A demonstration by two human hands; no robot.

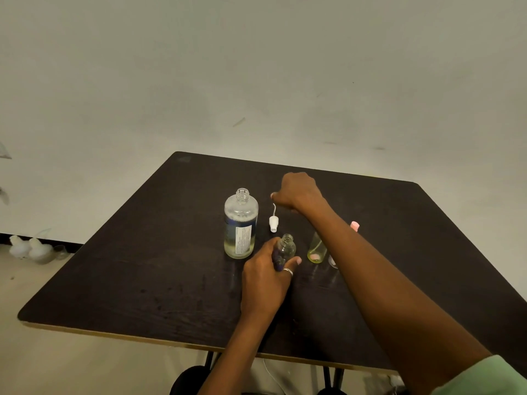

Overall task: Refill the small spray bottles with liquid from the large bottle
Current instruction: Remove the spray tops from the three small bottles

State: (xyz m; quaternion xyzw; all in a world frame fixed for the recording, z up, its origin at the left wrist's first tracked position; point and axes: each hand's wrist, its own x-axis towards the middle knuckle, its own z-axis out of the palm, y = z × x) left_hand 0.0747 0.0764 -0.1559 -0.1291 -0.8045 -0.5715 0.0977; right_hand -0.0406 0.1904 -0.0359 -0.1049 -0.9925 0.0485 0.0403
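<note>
The large clear bottle stands uncapped near the table's middle, with pale liquid in its lower part. My left hand grips a small clear spray bottle with an open neck, upright on the table just right of the large bottle. A white spray head with its tube lies flat between them, further back. My right hand hovers past the spray head with knuckles up and fingers curled under; what it holds, if anything, is hidden. A small yellow-green bottle stands beside my right forearm.
A pink cap shows behind my right forearm, and a small clear item is partly hidden by it. The dark table stands against a pale wall. White shapes sit on the floor at left.
</note>
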